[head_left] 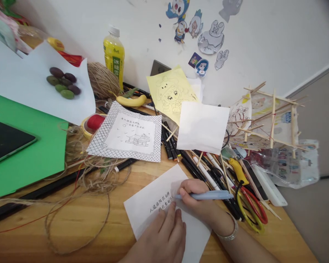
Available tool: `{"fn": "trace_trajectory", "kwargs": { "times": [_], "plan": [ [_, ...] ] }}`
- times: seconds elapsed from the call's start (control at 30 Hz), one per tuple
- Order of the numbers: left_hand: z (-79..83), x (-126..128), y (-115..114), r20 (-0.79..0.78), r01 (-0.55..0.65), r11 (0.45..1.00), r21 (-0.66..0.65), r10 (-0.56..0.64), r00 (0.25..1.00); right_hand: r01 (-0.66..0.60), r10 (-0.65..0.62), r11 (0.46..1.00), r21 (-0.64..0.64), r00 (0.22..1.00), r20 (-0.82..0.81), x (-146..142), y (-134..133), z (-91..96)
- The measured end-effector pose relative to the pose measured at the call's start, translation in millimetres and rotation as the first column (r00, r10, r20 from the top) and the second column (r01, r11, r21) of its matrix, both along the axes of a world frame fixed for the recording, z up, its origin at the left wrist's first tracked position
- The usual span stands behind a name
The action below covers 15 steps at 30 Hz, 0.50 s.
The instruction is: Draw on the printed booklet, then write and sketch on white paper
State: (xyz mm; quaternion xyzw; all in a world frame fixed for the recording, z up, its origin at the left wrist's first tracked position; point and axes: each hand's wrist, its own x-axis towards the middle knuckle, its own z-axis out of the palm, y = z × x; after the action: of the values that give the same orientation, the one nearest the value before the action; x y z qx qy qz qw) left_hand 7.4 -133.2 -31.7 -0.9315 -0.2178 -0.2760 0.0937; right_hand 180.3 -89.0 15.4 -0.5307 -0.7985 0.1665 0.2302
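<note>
A white sheet of paper [150, 204] lies near the front edge of the wooden table [98, 226], with two lines of handwritten characters on it. My right hand [197, 201] is closed around a light blue pen [208, 195], its tip resting on the paper at the end of the writing. A silver bracelet [230, 232] sits on that wrist. My left hand [161, 237] lies flat on the paper just below the writing, fingers stretched out and together, pinning the sheet down.
Loose twine [93, 179] trails left of the paper. Behind it lie a house drawing [126, 133], a blank white sheet [203, 126], a yellow cartoon sheet [170, 91] and several markers [192, 164]. Scissors [249, 204] and a stick frame [271, 117] stand right; green card [35, 153], phone [5, 140], bottle [113, 54] left.
</note>
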Motion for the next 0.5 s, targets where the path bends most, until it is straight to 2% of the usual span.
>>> {"fn": "trace_trajectory", "kwargs": {
  "times": [0.17,0.5],
  "plan": [
    [5.6,-1.6,2.3,0.054,-0.001,1.0,0.026,0.0,0.999,-0.008,0.008,1.0,0.012,1.0,-0.018,-0.1,0.3,-1.8],
    [6.9,-3.3,-0.6,-0.009,0.003,1.0,-0.011,-0.003,1.0,0.063,-0.061,0.998,0.025,0.994,-0.086,7.2,-2.2,-9.2]
  ]
}}
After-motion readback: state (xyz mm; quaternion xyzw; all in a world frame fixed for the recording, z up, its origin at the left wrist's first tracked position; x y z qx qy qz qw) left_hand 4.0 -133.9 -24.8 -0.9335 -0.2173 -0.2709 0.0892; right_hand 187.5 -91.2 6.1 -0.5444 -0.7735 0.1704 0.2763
